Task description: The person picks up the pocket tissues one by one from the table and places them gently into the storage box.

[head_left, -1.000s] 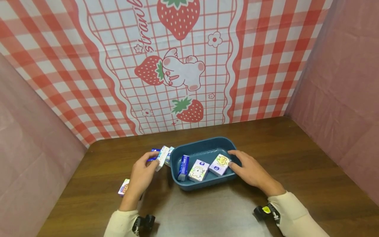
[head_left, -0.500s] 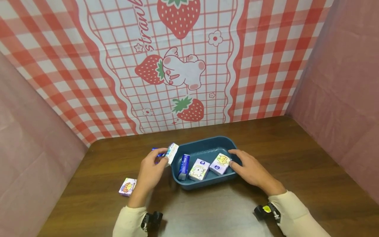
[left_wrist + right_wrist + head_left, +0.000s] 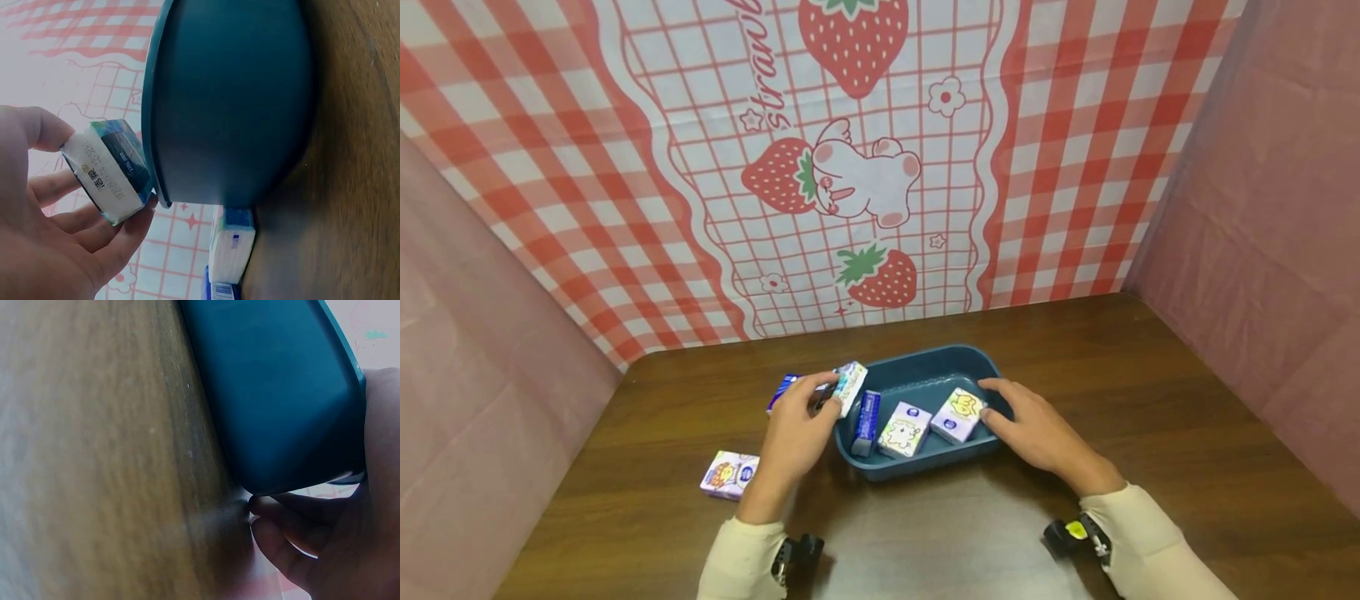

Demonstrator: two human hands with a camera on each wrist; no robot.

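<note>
My left hand pinches a small white and teal tissue pack between thumb and fingers, at the left rim of a dark blue plastic bin. In the left wrist view, that pack is tilted beside the bin's rim. My right hand grips the bin's right end, with the thumb over the rim and fingers along the outer wall, as the right wrist view shows. Inside the bin lie a dark blue tissue pack, a white pack with a cartoon and a pack with a yellow cartoon.
A lilac tissue pack lies on the wooden table left of my left wrist. Behind the left hand is a blue pack. Another white pack stands past the bin's outer wall. A strawberry-print cloth hangs behind the table.
My left hand has moved right with the white and teal tissue pack, from beside the bin to its left rim. More of the lilac pack shows. The right hand stays on the bin.
</note>
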